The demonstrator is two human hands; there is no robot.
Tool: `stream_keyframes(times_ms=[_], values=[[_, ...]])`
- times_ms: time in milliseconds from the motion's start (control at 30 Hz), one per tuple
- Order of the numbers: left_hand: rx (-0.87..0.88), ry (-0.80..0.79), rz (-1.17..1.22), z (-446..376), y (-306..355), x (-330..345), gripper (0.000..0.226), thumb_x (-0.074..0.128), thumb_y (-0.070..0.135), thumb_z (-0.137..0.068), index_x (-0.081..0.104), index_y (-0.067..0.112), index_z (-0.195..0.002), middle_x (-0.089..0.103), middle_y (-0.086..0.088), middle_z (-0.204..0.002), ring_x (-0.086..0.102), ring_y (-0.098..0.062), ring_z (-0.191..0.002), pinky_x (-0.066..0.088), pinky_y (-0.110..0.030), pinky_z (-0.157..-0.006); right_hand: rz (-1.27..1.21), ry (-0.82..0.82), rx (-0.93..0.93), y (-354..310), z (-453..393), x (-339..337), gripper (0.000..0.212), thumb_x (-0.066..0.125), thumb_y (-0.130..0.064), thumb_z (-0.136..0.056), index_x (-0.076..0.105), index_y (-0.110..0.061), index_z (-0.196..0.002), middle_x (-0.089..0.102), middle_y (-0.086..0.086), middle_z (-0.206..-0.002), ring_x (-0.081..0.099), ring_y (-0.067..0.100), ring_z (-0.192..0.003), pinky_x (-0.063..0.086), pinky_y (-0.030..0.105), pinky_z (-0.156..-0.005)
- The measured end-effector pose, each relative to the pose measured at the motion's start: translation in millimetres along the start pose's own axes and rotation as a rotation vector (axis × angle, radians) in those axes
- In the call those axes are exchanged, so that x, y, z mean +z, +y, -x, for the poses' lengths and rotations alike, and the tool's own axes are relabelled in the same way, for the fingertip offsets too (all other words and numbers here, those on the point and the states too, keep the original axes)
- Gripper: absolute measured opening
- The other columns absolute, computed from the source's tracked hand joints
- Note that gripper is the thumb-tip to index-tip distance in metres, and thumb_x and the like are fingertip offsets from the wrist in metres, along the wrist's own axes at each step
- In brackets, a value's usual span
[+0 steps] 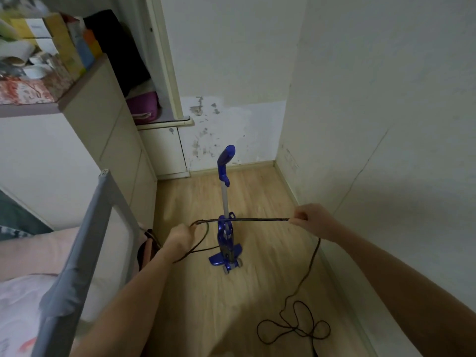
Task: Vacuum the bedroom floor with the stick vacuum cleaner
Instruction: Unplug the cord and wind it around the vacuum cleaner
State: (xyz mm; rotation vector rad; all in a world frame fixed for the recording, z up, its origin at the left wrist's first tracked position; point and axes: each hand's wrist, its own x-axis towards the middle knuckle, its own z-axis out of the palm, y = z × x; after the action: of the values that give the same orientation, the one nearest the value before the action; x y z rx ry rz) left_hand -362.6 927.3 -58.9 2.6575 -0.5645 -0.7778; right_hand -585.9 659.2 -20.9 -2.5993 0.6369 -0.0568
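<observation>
Two hands on the power cord (257,220) and none on the vacuum itself, so this looks like cord handling rather than actual vacuuming. The left hand (180,237) has its grip clenched around a loop of the cord, and the right hand (313,221) pinches it further along, with the stretch between them pulled taut and level. My guess is that's to run the slack out or gather it into loops, can't say which.

The blue stick vacuum cleaner (226,222) stands upright by itself on the wooden floor (257,191), just behind the taut cord, handle up, near the corner of the room. Parked like that it frees both hands.

From the right hand the cord drops to the floor and ends in a messy tangle (296,325) near the wall (386,124), probably just where it fell.

Hard to tell bits: no plug or socket in view, and the cord runs off the bottom edge. Where the cord joins the vacuum body is too thin and dark to trace. The bed (38,266) and its grey rail (85,243) are cut off at the left, and something dark (145,247) beside the left wrist I can't identify.
</observation>
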Motion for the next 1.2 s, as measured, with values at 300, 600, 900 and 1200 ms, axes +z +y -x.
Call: stream_keyframes(times_ms=[300, 600, 900, 1200], values=[[-0.126, -0.299, 1.089, 15.2, 32.3, -1.0, 0.037, 0.029, 0.018, -0.104, 0.044, 0.014, -0.071, 0.034, 0.002, -0.054, 0.027, -0.008, -0.04, 0.023, -0.019, -0.034, 0.33, -0.253, 0.042, -51.1, -0.9, 40.4, 0.025, 0.041, -0.006, -0.099, 0.061, 0.0, -0.112, 0.063, 0.016, -0.112, 0.061, 0.028, -0.104, 0.043, 0.03, -0.08], [0.192, -0.224, 0.955, 45.7, 69.0, -1.3, 0.033, 0.028, 0.023, -0.106, 0.048, 0.01, -0.083, 0.065, -0.002, -0.058, 0.064, -0.013, -0.053, 0.052, -0.021, -0.054, -0.01, -0.271, -0.311, -97.4, 9.3, 19.1, 0.024, 0.054, -0.025, -0.098, 0.071, -0.009, -0.106, 0.069, 0.003, -0.089, 0.064, 0.012, -0.078, 0.044, 0.014, -0.069], [0.288, -0.4, 0.924, 62.7, 87.1, 17.8, 0.04, 0.032, 0.025, -0.104, 0.047, 0.013, -0.069, 0.028, 0.002, -0.05, 0.021, -0.011, -0.041, 0.014, -0.025, -0.043, -0.268, -0.03, -0.241, -103.7, 12.0, 15.5, 0.018, 0.06, -0.022, -0.095, 0.072, -0.011, -0.088, 0.052, -0.008, -0.057, 0.046, 0.001, -0.049, 0.031, 0.014, -0.049], [-0.002, -0.478, 1.033, 40.4, 43.4, 8.7, 0.033, 0.042, 0.025, -0.101, 0.049, 0.013, -0.071, 0.028, 0.005, -0.054, 0.02, -0.006, -0.041, 0.015, -0.02, -0.038, -0.213, 0.008, -0.121, -46.8, 24.9, 11.9, 0.011, 0.068, -0.023, -0.089, 0.067, -0.016, -0.081, 0.061, -0.005, -0.07, 0.05, 0.001, -0.063, 0.036, 0.012, -0.061]])
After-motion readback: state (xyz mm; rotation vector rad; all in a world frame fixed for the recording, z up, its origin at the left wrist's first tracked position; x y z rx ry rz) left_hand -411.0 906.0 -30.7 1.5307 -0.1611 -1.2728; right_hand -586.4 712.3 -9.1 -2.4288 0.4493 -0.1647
